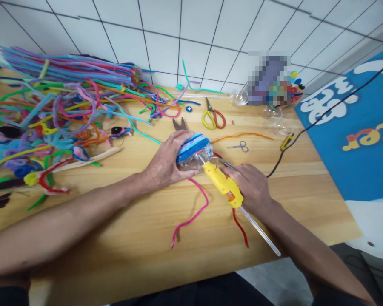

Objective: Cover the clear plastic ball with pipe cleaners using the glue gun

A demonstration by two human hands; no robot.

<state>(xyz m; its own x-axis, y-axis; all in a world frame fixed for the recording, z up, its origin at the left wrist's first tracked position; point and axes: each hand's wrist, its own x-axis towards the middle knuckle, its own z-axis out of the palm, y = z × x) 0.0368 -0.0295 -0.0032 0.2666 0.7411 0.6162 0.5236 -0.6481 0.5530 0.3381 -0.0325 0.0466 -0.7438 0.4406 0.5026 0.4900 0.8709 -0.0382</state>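
Observation:
My left hand (166, 163) is wrapped round a clear plastic ball (193, 161) whose upper part is covered with blue, pink and light-blue pipe cleaner strips. In my right hand (250, 182) is a yellow hot glue gun (223, 180), its nozzle tip touching or very close to the ball's clear side. A clear glue stick (260, 231) sticks out of the gun's back end. Below the ball a pink pipe cleaner (206, 199) curves over the table, and a red pipe cleaner (241, 227) lies partly hidden under the gun.
Heaped pipe cleaners (67, 114) in many colours cover the left side. Beyond the ball are pliers (179, 124), red-and-yellow scissors (213, 117) and small metal scissors (241, 147). A yellow cutter (287, 142), clear plastic domes (282, 125) and a black cable (301, 138) are at the right.

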